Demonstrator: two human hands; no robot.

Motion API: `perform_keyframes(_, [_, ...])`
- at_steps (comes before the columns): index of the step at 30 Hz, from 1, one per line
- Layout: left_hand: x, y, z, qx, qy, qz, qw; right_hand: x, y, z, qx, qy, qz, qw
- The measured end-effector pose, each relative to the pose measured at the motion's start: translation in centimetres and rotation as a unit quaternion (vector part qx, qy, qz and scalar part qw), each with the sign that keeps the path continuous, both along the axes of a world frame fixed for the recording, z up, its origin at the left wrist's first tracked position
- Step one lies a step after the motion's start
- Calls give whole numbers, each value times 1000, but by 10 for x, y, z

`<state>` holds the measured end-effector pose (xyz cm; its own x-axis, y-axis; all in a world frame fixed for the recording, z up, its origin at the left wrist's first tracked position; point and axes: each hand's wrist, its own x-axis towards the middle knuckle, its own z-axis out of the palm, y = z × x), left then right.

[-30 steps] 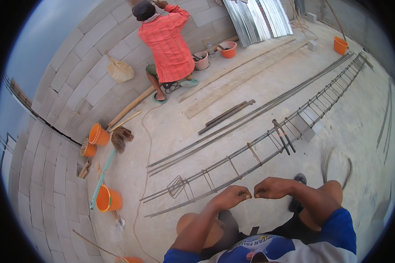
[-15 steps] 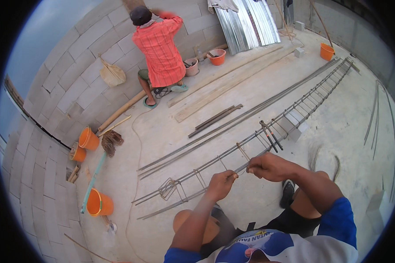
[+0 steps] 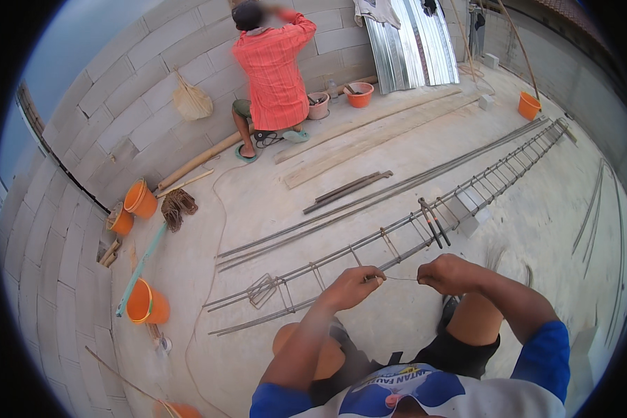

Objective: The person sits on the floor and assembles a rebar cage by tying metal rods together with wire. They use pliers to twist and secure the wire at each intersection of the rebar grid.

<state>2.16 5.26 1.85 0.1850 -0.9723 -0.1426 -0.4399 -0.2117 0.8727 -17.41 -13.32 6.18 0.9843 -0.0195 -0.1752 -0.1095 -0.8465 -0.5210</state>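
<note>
1. L hand & R hand farther apart now than prev. frame; both pinching thin wire, spanning btwn them nr rebar frame.
2. Orange bucket by wall: dark tool-like item inside.
3. Pink bucket beside it: dark items, can't ID.

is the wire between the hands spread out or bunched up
Spread out: the wire shows as a thin line spanning the gap from the left hand to the right hand, bowing slightly.

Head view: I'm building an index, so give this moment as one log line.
left hand: pinching thin wire | right hand: pinching same wire | pincers: lying across rebar cage
</note>
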Motion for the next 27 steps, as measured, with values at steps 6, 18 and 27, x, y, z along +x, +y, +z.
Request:
perform_keyframes(6, [-7, 7, -13, 1, -90, -23, 996, 17, 29, 6, -58, 95, 62, 992])
perform_keyframes(18, [-16, 24, -18, -39, -118, 99, 987, 21, 35, -6, 66, 64, 95, 991])
perform_keyframes(27, [-9, 24, -6, -23, 14, 97, 995, 26, 33, 5, -361, -230, -51, 902])
